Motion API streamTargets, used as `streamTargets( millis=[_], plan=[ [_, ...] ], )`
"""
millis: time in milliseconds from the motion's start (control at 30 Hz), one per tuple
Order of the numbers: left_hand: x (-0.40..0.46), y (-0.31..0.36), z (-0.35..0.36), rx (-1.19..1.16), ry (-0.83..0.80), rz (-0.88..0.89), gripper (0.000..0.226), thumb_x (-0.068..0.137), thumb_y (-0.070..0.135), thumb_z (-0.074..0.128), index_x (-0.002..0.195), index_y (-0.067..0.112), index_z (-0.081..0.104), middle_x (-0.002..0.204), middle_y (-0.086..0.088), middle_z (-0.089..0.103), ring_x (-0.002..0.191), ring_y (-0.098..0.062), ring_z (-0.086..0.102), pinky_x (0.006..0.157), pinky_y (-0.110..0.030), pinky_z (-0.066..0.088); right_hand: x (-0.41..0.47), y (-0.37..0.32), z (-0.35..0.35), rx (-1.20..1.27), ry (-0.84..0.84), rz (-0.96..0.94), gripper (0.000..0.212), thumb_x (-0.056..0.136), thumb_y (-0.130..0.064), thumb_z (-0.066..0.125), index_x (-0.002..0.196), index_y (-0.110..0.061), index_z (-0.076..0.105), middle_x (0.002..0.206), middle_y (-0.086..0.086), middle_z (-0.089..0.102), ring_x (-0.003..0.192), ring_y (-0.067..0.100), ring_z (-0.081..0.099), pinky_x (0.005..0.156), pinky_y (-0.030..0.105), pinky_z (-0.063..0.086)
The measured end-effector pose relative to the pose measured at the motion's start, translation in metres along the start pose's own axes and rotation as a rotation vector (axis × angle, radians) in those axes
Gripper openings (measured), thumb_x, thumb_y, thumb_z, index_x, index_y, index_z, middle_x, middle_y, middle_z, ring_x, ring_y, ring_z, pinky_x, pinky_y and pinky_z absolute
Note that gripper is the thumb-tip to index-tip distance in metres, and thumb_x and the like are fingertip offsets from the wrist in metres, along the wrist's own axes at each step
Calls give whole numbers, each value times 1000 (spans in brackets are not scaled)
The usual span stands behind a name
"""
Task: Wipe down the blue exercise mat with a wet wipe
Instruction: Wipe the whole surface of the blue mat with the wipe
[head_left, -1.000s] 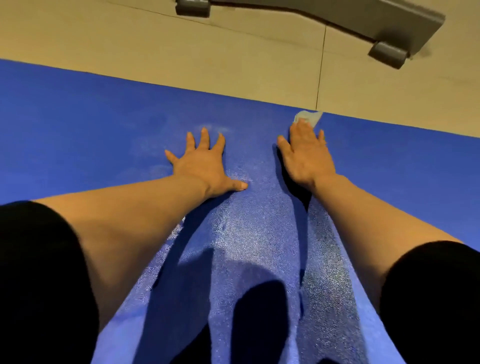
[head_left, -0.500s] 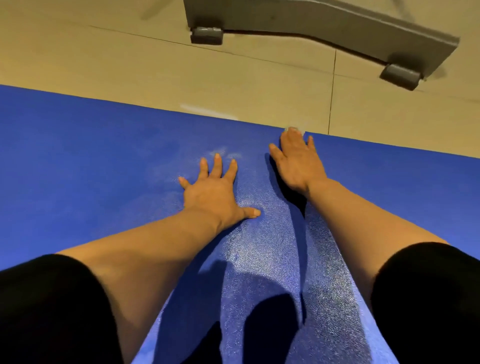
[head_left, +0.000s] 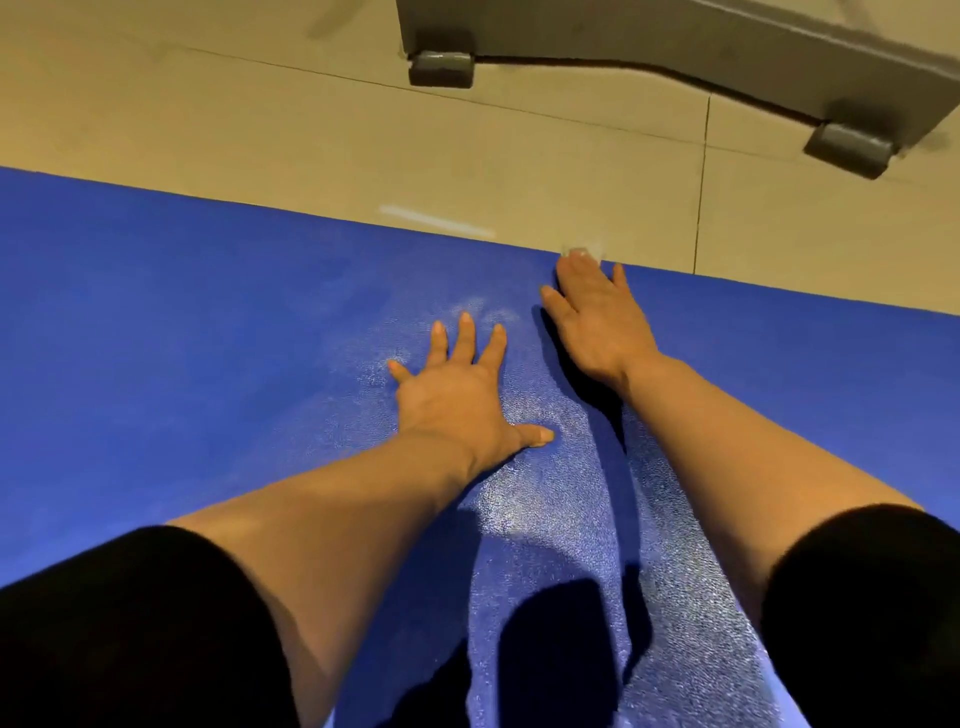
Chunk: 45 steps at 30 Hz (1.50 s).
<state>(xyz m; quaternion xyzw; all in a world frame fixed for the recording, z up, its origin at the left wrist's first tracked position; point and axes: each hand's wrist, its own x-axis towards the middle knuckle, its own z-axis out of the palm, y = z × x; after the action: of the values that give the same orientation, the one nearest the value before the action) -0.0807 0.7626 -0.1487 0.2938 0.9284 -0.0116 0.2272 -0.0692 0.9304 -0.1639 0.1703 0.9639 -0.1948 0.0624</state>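
The blue exercise mat (head_left: 182, 322) fills most of the head view, with a shiny wet strip running up its middle. My left hand (head_left: 462, 387) lies flat on the mat, fingers spread. My right hand (head_left: 597, 319) reaches to the mat's far edge with straight fingers, pressing the wet wipe (head_left: 584, 250) down. Only a small pale corner of the wipe shows past my fingertips, right at the edge of the mat.
Beige floor tiles (head_left: 311, 130) lie beyond the mat's far edge. A grey piece of equipment (head_left: 675, 47) stands on two dark feet (head_left: 440, 67) at the top right. Black sleeves cover both of my upper arms at the bottom corners.
My right hand has slid the wipe forward up to the mat's far edge, and less of the wipe shows. The view has shifted, showing more floor. The left hand stays planted.
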Motion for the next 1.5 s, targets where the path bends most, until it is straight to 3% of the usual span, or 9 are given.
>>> streamTargets(
  millis=[233, 433, 633, 800, 900, 1033, 1133, 1333, 1500],
  plan=[
    [-2, -5, -2, 33, -16, -1, 119, 65, 88, 50, 154, 35, -8, 162, 3, -15, 149, -24, -10, 113, -66, 14, -6, 4, -5, -175, -114, -146, 59, 105, -37, 21, 155, -10, 6, 163, 6, -2, 150, 13, -3, 119, 36, -10],
    [1, -3, -3, 47, -11, 4, 120, 64, 89, 50, 154, 35, -9, 162, 3, -14, 149, -25, -10, 112, -67, 16, -46, 17, -4, -211, -41, 2, 61, 104, -39, 22, 153, -5, 13, 162, 12, 5, 150, 19, 1, 120, 37, -7],
    [-1, -5, -5, 42, 0, 4, 119, 64, 87, 53, 154, 34, -3, 162, 3, -12, 150, -24, -7, 112, -66, 20, -29, -18, 3, -182, -156, -190, 61, 105, -41, 17, 155, -9, 3, 163, 7, -4, 149, 13, -5, 119, 34, -10],
    [-1, -6, -6, 65, -11, 38, 121, 62, 91, 49, 154, 34, -5, 162, 4, -12, 150, -24, -6, 111, -66, 21, -69, 25, 0, -200, -70, -15, 60, 104, -41, 19, 155, -11, 6, 163, 6, -2, 150, 13, -3, 119, 35, -11],
    [0, -10, -9, 62, -48, 61, 124, 60, 91, 51, 154, 36, -8, 162, 5, -15, 150, -23, -8, 112, -64, 21, -63, -5, 8, -117, -58, 55, 60, 105, -40, 19, 154, -7, 8, 163, 10, -1, 150, 18, -4, 119, 36, -10],
    [2, -23, -14, 79, -111, 128, 130, 57, 85, 63, 152, 39, -13, 161, 8, -17, 149, -20, -9, 110, -60, 29, -57, -46, 22, -99, -170, -104, 61, 105, -40, 17, 154, -8, 0, 162, 8, -8, 149, 15, -8, 119, 33, -10],
    [-3, -34, -20, 135, -158, 178, 135, 60, 81, 67, 153, 28, -16, 160, 10, -21, 149, -14, -12, 115, -53, 26, -67, -30, 14, -195, -199, -134, 60, 105, -41, 16, 155, -11, -1, 162, 5, -9, 149, 13, -8, 120, 35, -10],
    [-16, -57, -18, 133, -156, 314, 123, 74, 68, 66, 154, 17, -13, 160, 0, -21, 149, -19, -14, 122, -43, 7, -89, -36, 19, -145, -95, 128, 61, 105, -40, 18, 154, -7, 5, 162, 10, -5, 150, 18, -6, 119, 38, -10],
    [-24, -50, -10, 106, -154, 300, 115, 81, 60, 64, 154, 12, -11, 161, -7, -20, 149, -24, -13, 121, -46, 4, -100, -57, 31, -202, -166, -24, 63, 105, -42, 18, 154, -9, 0, 162, 8, -9, 149, 16, -9, 119, 36, -11]
  ],
)
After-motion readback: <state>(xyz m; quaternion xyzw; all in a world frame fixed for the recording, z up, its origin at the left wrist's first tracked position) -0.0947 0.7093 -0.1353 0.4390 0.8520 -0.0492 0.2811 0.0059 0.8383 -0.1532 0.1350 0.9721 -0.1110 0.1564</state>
